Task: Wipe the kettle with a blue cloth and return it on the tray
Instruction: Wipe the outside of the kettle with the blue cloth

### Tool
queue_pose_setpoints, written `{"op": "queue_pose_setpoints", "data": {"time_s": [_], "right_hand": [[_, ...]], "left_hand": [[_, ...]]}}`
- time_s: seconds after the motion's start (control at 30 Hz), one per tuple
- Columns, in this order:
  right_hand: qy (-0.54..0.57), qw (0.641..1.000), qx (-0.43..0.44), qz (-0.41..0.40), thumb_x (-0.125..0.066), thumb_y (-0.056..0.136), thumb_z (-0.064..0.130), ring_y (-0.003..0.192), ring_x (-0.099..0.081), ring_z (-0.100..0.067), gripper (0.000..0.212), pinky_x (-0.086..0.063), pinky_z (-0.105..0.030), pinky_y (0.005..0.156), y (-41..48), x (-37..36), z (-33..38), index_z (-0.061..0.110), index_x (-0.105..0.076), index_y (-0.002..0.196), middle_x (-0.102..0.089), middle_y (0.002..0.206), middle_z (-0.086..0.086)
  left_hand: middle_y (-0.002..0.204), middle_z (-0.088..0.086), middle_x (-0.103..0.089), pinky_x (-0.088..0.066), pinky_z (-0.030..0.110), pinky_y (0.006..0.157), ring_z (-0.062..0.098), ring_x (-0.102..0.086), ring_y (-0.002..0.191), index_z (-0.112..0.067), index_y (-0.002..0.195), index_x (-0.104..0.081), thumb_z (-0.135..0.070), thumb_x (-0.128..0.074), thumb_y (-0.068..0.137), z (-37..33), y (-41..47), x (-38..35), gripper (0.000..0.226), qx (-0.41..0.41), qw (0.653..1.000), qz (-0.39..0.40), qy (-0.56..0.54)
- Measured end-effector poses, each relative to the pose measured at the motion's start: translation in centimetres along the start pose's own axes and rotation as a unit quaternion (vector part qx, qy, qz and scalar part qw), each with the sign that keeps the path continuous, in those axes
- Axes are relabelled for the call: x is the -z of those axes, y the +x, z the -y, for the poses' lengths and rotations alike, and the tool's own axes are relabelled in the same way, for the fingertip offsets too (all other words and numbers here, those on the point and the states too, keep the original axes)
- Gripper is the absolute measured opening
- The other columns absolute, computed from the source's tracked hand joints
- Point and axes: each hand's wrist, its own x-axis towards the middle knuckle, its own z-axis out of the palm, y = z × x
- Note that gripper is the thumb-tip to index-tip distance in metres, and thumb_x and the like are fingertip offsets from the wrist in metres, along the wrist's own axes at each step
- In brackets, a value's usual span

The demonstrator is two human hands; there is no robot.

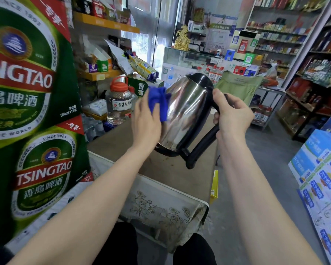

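The left hand point(146, 119) hides part of the blue cloth point(159, 102); the right hand's fingers point(221, 101) cover the kettle point(185, 113) handle's top.

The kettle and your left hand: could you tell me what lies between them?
In the head view, the blue cloth lies between the left hand and the steel side of the kettle, pressed against it.
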Motion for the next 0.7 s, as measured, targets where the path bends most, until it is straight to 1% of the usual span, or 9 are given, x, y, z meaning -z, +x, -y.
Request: {"op": "queue_pose_setpoints", "data": {"time_s": [0.07, 0.13, 0.23, 0.33, 0.43, 0.5, 0.57, 0.63, 0.7], "right_hand": [[0.012, 1.000, -0.008, 0.002, -0.091, 0.074, 0.032, 0.056, -0.053, -0.015, 0.037, -0.046, -0.024, 0.050, 0.7, 0.8, 0.6, 0.009, -0.078, 0.100, -0.075, 0.091, -0.007], [0.019, 0.999, -0.024, -0.011, -0.090, 0.077, 0.029, 0.049, -0.049, -0.013, 0.035, -0.043, -0.023, 0.045, 1.5, 1.3, 0.8, 0.007, -0.078, 0.102, -0.076, 0.091, -0.008], [0.049, 0.997, -0.053, -0.034, -0.089, 0.079, 0.026, 0.043, -0.046, -0.012, 0.038, -0.041, -0.023, 0.043, 1.7, 1.1, 0.1, 0.003, -0.075, 0.106, -0.075, 0.091, -0.007], [0.044, 0.997, -0.062, -0.012, -0.086, 0.082, 0.024, 0.039, -0.043, -0.011, 0.027, -0.037, -0.022, 0.039, 1.3, 0.6, -0.6, 0.004, -0.073, 0.097, -0.072, 0.085, -0.007], [0.020, 0.998, -0.048, 0.028, -0.085, 0.084, 0.022, 0.040, -0.042, -0.012, 0.031, -0.033, -0.022, 0.040, 0.7, 0.9, -1.0, 0.001, -0.073, 0.103, -0.070, 0.081, -0.006], [0.010, 0.998, -0.038, 0.052, -0.085, 0.084, 0.021, 0.043, -0.042, -0.013, 0.036, -0.034, -0.023, 0.041, 0.6, 1.6, -1.0, -0.001, -0.074, 0.110, -0.070, 0.082, -0.005], [0.014, 0.997, -0.030, 0.073, -0.083, 0.085, 0.020, 0.045, -0.042, -0.014, 0.034, -0.033, -0.023, 0.041, 0.9, 2.2, -0.8, 0.000, -0.075, 0.110, -0.070, 0.082, -0.004], [0.022, 0.995, -0.017, 0.091, -0.081, 0.086, 0.019, 0.045, -0.040, -0.014, 0.026, -0.032, -0.023, 0.042, 1.4, 2.5, -0.5, 0.002, -0.076, 0.107, -0.070, 0.079, -0.002], [0.022, 0.994, 0.000, 0.107, -0.079, 0.088, 0.016, 0.043, -0.040, -0.013, 0.014, -0.031, -0.022, 0.041, 1.9, 2.6, -0.2, 0.007, -0.078, 0.100, -0.070, 0.074, 0.000]], "left_hand": [[0.143, 0.007, -0.045, -0.036, 0.038, 0.103, 0.026, -0.045, 0.130, -0.023, 0.147, -0.036, -0.036, -0.035, 0.103, 1.0, 0.0, 0.5, 0.047, 0.043, 0.999, 0.012, -0.011], [0.148, 0.005, -0.039, -0.032, 0.034, 0.106, 0.023, -0.038, 0.133, -0.024, 0.150, -0.031, -0.029, -0.042, 0.101, 0.9, -1.7, 0.8, 0.050, -0.041, 0.999, 0.013, 0.032], [0.156, 0.012, -0.025, -0.032, 0.046, 0.113, 0.033, -0.025, 0.141, -0.023, 0.153, -0.024, -0.010, -0.058, 0.091, -0.6, -3.6, 0.0, 0.072, -0.168, 0.975, 0.042, 0.141], [0.155, 0.015, -0.028, -0.042, 0.051, 0.104, 0.040, -0.028, 0.138, -0.023, 0.152, -0.027, -0.016, -0.047, 0.088, -2.3, -3.2, -0.8, 0.067, -0.242, 0.948, 0.035, 0.206], [0.149, 0.009, -0.037, -0.039, 0.041, 0.104, 0.030, -0.037, 0.131, -0.024, 0.149, -0.031, -0.028, -0.038, 0.097, -3.5, -0.3, -0.5, 0.053, -0.135, 0.981, 0.070, 0.117], [0.129, 0.008, -0.053, -0.039, 0.033, 0.090, 0.025, -0.050, 0.118, -0.022, 0.136, -0.046, -0.032, -0.037, 0.102, -3.2, 2.5, 0.1, 0.036, 0.012, 0.994, 0.105, 0.015], [0.109, 0.008, -0.059, -0.037, 0.029, 0.075, 0.025, -0.054, 0.100, -0.017, 0.118, -0.054, -0.034, -0.033, 0.103, -1.9, 4.0, 1.1, 0.030, 0.115, 0.982, 0.148, -0.022], [0.109, 0.008, -0.060, -0.036, 0.029, 0.078, 0.023, -0.054, 0.097, -0.017, 0.118, -0.057, -0.034, -0.034, 0.104, -0.5, 3.4, 1.8, 0.031, 0.145, 0.973, 0.170, -0.050], [0.112, 0.006, -0.062, -0.036, 0.028, 0.081, 0.023, -0.057, 0.102, -0.019, 0.123, -0.056, -0.034, -0.037, 0.103, -0.1, 2.4, 2.1, 0.031, 0.138, 0.975, 0.148, -0.093]]}}
